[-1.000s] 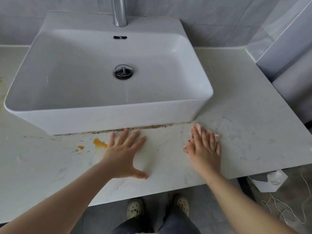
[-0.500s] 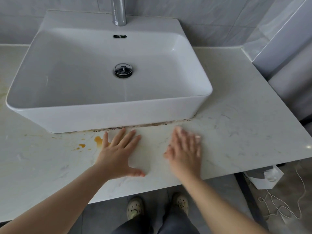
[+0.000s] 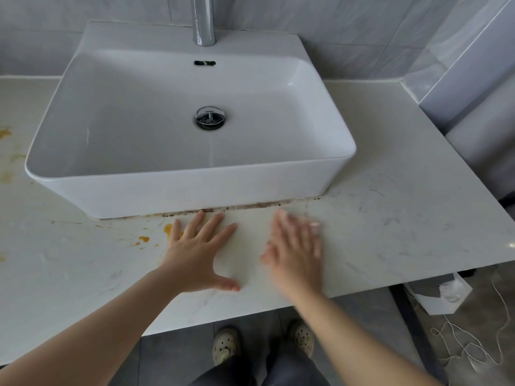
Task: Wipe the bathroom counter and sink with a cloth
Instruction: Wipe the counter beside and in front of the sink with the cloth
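The left hand (image 3: 199, 253) is laid flat on the pale marble surface (image 3: 404, 218), palm down, with the fingers spread wide and the thumb stretched out to the right; nothing is held in it. Its fingertips are placed just short of the dark, grimy seam (image 3: 250, 206) that runs along the foot of the white sink (image 3: 181, 190). The right hand (image 3: 295, 254) is seen beside it, a little apart, also palm down on the surface with the fingers extended toward the sink; it is blurred. A small pale patch is glimpsed at the fingertips, which may be the cloth (image 3: 315, 227) pressed beneath the palm, but whether anything is gripped cannot be told from this view.

Orange stains (image 3: 143, 239) are scattered on the surface just left of the left hand, and more are seen at the far left edge. The sink is set on top of the surface, with a chrome drain (image 3: 209, 118) in the middle of the basin and a chrome tap (image 3: 204, 20) standing behind it. Below the front edge of the surface, two light shoes (image 3: 225, 345) are seen on the grey floor, and a white cord (image 3: 468, 346) is lying loose to the right
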The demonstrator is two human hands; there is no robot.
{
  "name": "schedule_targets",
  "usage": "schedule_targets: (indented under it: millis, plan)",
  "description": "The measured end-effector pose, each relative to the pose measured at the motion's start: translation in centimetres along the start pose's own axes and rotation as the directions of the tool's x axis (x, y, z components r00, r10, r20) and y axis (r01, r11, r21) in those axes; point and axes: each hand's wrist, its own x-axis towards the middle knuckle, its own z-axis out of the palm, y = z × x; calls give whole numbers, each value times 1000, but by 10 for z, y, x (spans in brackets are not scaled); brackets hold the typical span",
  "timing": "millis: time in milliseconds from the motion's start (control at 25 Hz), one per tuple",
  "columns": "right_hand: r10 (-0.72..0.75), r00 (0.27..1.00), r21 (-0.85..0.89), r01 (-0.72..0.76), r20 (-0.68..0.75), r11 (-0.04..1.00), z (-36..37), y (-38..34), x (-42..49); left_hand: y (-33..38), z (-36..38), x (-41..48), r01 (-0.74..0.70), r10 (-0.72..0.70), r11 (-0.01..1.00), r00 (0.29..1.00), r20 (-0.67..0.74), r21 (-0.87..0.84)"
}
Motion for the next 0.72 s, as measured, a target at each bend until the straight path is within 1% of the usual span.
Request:
schedule_targets:
  millis: [40,80,120,160,200,240,280,320,360,400,440,480,520,560,600,640,680,720]
  plan:
    - [-165,986,-1,165,2,986,6,-23,-7,-1,-1,0,5,-5,1000,1000,0,1]
    - [-300,954,-13,300,20,954,8,-33,-8,0,-1,0,11,-11,1000,1000,-1,5]
    - [-380,925,-49,380,10,924,7,-29,0,0,-1,0,18,-18,1000,1000,-4,6]
    - [-381,924,-78,382,24,921,2,-15,13,0,-1,0,26,-26,1000,1000,-4,2]
    - [-321,947,-90,320,13,943,-2,6,24,1,-1,-1,31,-31,1000,1000,-1,-4]
    - [-200,980,-80,199,0,977,-5,29,34,1,-2,-2,36,-36,999,999,0,-8]
    - [-18,1000,-35,18,-2,999,-10,49,40,1,-2,-1,40,-40,999,999,2,-11]
    - [154,988,14,-154,-2,988,-13,60,43,1,-2,-1,43,-43,999,999,7,-12]
    - [271,963,33,-270,-12,962,-11,56,44,2,-3,-1,43,-43,999,999,15,-9]
    - [312,950,47,-311,-25,949,-11,39,42,2,-2,-1,40,-40,999,999,22,-5]
    - [262,965,75,-260,-30,963,-7,15,38,3,-2,-1,41,-40,999,999,26,-4]
    - [115,993,85,-112,-31,990,-1,-13,31,2,-1,-1,43,-43,999,999,29,-6]
    - [-79,997,58,80,-19,995,4,-37,21,1,-1,0,44,-44,999,999,29,-7]
    - [-249,968,19,249,10,968,7,-46,15,2,-1,0,44,-44,999,999,28,-3]
    - [-355,935,-31,356,13,934,4,-43,15,2,-1,-1,44,-44,999,999,29,-2]
    - [-368,930,-77,367,-4,927,-1,-26,21,2,-2,-1,46,-46,999,998,33,-8]
    - [-305,952,-92,303,-1,948,-6,0,26,3,-2,-2,49,-48,999,998,39,-15]
    - [-207,978,-84,207,18,975,-8,32,29,4,-3,-2,52,-51,999,998,38,-18]
